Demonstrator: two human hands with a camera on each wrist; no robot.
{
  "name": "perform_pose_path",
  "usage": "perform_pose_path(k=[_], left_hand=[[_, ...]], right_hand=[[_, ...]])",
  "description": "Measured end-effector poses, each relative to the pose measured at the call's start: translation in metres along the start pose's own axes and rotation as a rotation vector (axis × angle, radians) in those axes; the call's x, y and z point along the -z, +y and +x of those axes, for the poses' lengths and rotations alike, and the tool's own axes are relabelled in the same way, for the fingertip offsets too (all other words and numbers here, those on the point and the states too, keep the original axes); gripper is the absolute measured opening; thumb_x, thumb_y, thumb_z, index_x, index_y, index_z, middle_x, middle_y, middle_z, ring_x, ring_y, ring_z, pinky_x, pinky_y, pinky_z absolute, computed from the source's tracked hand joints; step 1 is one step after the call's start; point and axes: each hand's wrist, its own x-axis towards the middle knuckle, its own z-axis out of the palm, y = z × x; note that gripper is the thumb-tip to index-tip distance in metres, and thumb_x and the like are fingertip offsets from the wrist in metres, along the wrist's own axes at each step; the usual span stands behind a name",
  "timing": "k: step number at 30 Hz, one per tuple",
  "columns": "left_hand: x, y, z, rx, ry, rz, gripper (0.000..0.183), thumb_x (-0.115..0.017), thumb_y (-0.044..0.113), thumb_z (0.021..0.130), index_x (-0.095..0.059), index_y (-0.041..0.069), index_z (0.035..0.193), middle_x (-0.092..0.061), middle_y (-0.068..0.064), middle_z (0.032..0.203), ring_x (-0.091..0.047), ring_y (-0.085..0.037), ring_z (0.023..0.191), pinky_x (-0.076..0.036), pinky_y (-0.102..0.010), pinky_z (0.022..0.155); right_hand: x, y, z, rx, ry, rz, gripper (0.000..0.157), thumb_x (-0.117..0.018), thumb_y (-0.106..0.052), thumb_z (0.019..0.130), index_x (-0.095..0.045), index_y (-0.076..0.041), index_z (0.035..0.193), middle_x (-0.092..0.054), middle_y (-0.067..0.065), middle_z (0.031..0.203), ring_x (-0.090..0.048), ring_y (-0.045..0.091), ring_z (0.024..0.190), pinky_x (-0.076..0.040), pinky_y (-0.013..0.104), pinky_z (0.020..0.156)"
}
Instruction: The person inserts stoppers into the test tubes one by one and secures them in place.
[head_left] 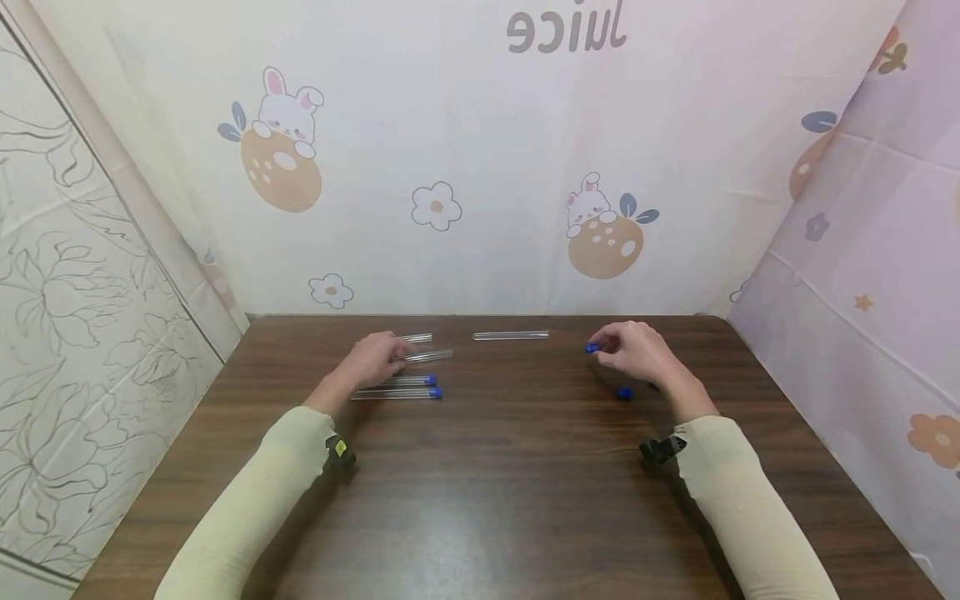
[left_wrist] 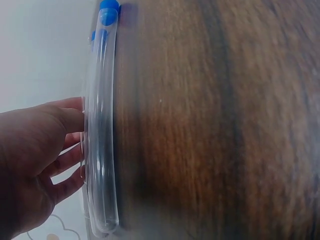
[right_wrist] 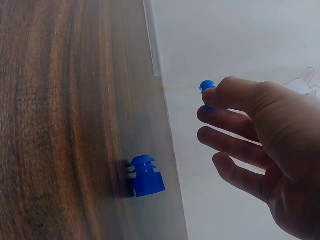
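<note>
At the left of the table my left hand (head_left: 372,358) grips a clear uncapped test tube (head_left: 431,356), whose end sticks out to the right, slightly tilted. In the left wrist view my left hand (left_wrist: 42,155) is partly hidden behind a capped test tube (left_wrist: 102,125) nearer the camera. Two test tubes with blue caps lie side by side just in front of that hand. On the right, my right hand (head_left: 636,350) pinches a small blue cap (right_wrist: 207,86) between thumb and index finger, its other fingers loosely bent. Another blue cap (right_wrist: 146,176) stands on the table below it.
One uncapped tube (head_left: 512,335) lies near the table's back edge, between the hands. Behind the left hand shows the end of another clear tube (head_left: 417,338). Something blue (head_left: 653,386) is mostly hidden by the right wrist. A patterned curtain (head_left: 480,167) hangs behind the table.
</note>
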Motion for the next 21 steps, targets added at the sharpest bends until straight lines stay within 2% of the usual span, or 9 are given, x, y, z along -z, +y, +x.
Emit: perform_pose_path(k=[5,7,9,12,14,17,21], left_hand=[[0.001,0.002,-0.002,-0.028,0.019,0.025,0.031,-0.080,0.014,0.099,-0.083,0.020,0.130,-0.077,-0.007,0.106,-0.073,-0.026,0.098,-0.061,-0.048,0.080],[0.006,0.009,-0.006,-0.031,0.008,0.027,0.031,-0.079,0.014,0.100,-0.083,0.019,0.131,-0.078,-0.008,0.109,-0.073,-0.026,0.101,-0.062,-0.048,0.083],[0.006,0.008,-0.005,-0.019,-0.004,0.013,0.031,-0.079,0.014,0.101,-0.083,0.020,0.131,-0.078,-0.008,0.111,-0.074,-0.027,0.103,-0.062,-0.049,0.086],[0.000,0.001,-0.001,-0.008,-0.011,0.018,0.033,-0.078,0.016,0.101,-0.082,0.024,0.132,-0.077,-0.006,0.112,-0.073,-0.026,0.104,-0.062,-0.048,0.087],[-0.007,-0.010,0.005,0.004,-0.003,0.004,0.033,-0.079,0.016,0.098,-0.083,0.027,0.129,-0.077,-0.004,0.109,-0.073,-0.024,0.101,-0.061,-0.047,0.085],[0.002,0.002,-0.002,-0.024,-0.020,0.011,0.035,-0.077,0.014,0.100,-0.082,0.023,0.133,-0.077,-0.007,0.112,-0.073,-0.025,0.104,-0.062,-0.046,0.089],[0.009,0.007,-0.004,-0.046,0.000,-0.029,0.033,-0.074,0.014,0.098,-0.082,0.018,0.131,-0.078,-0.008,0.110,-0.073,-0.025,0.101,-0.063,-0.044,0.089]], right_hand=[[0.002,0.000,0.000,0.000,-0.002,0.003,0.020,-0.084,-0.015,0.098,-0.084,-0.006,0.116,-0.085,0.009,0.100,-0.075,0.020,0.089,-0.059,0.041,0.080],[0.001,0.000,0.000,-0.001,-0.002,0.004,0.020,-0.084,-0.015,0.098,-0.085,-0.007,0.116,-0.085,0.008,0.100,-0.075,0.020,0.089,-0.059,0.040,0.081],[0.001,0.000,0.000,-0.002,-0.002,0.006,0.019,-0.084,-0.014,0.098,-0.085,-0.007,0.115,-0.085,0.008,0.100,-0.075,0.020,0.090,-0.059,0.042,0.082],[0.001,0.000,-0.001,-0.004,-0.007,0.012,0.019,-0.083,-0.013,0.098,-0.084,-0.007,0.116,-0.085,0.009,0.101,-0.076,0.022,0.091,-0.061,0.046,0.084],[0.000,0.000,-0.002,-0.006,-0.010,0.017,0.019,-0.083,-0.013,0.098,-0.084,-0.007,0.116,-0.085,0.009,0.103,-0.077,0.023,0.092,-0.062,0.049,0.085],[0.000,0.001,-0.002,-0.008,-0.010,0.023,0.019,-0.082,-0.012,0.098,-0.083,-0.007,0.117,-0.085,0.010,0.104,-0.078,0.025,0.094,-0.063,0.051,0.087],[0.000,0.001,-0.002,-0.013,-0.004,0.028,0.019,-0.082,-0.011,0.098,-0.083,-0.007,0.117,-0.085,0.010,0.105,-0.078,0.026,0.096,-0.064,0.053,0.090]])
